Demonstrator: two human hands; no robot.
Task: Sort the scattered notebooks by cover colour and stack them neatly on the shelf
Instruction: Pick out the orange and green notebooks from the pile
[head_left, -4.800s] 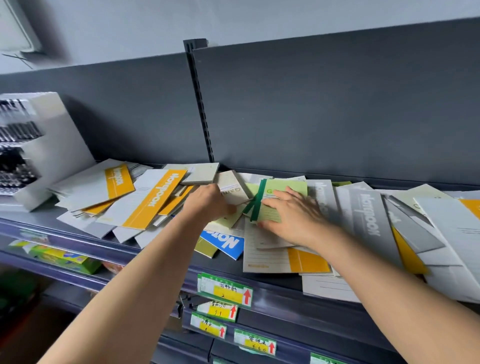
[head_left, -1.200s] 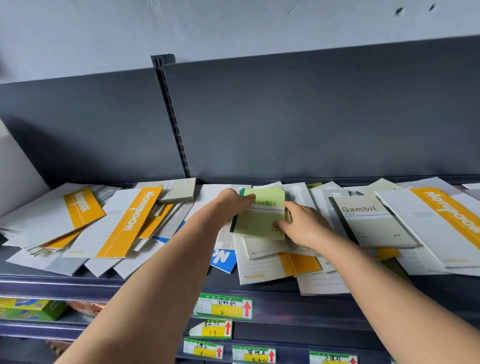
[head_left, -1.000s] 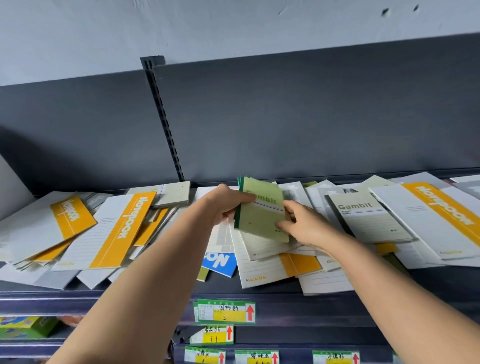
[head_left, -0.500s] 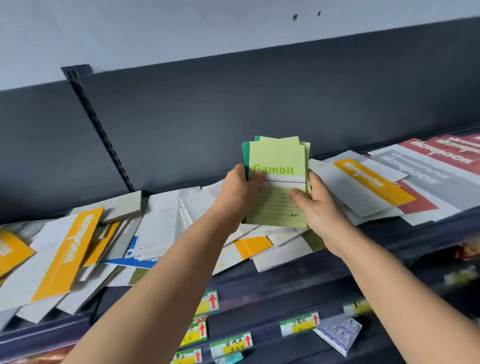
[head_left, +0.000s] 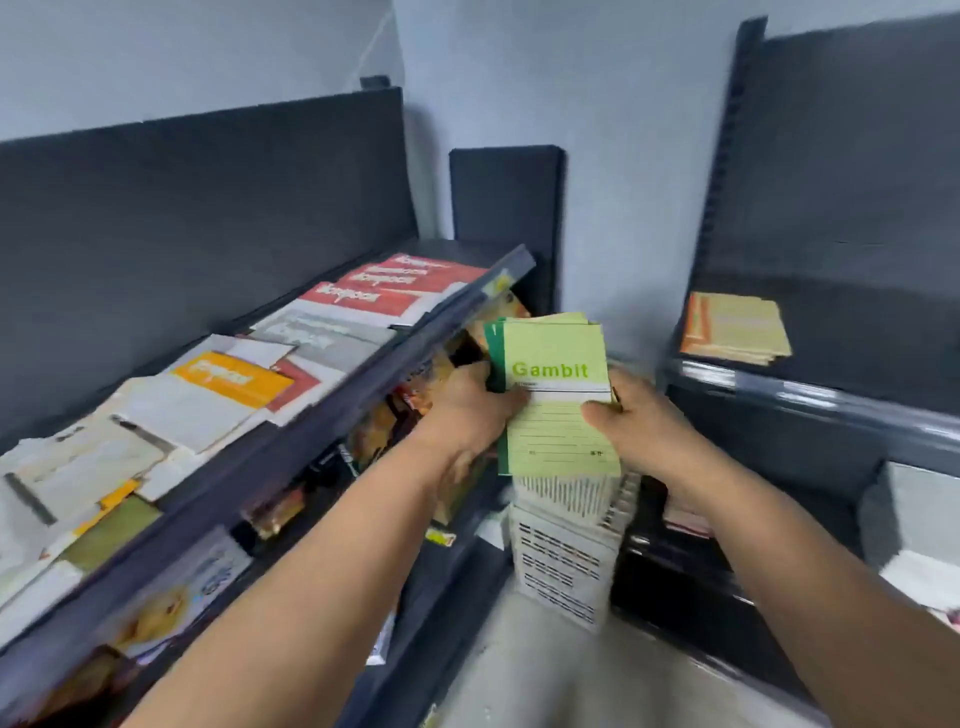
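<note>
At frame centre, the left hand (head_left: 470, 410) and right hand (head_left: 631, 415) clasped a small stack of green Gambit notebooks (head_left: 556, 395) in mid-air; its unevenly aligned covers could fan and slip

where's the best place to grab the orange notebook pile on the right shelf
Probably its near long edge, coming from the front. The orange notebook pile lies flat on the dark right shelf with nothing beside it, so fingers could slide under that edge, thumb on top.

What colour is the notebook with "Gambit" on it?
Light green, with a darker green spine, on the Gambit notebook; the head view shows it.
</note>
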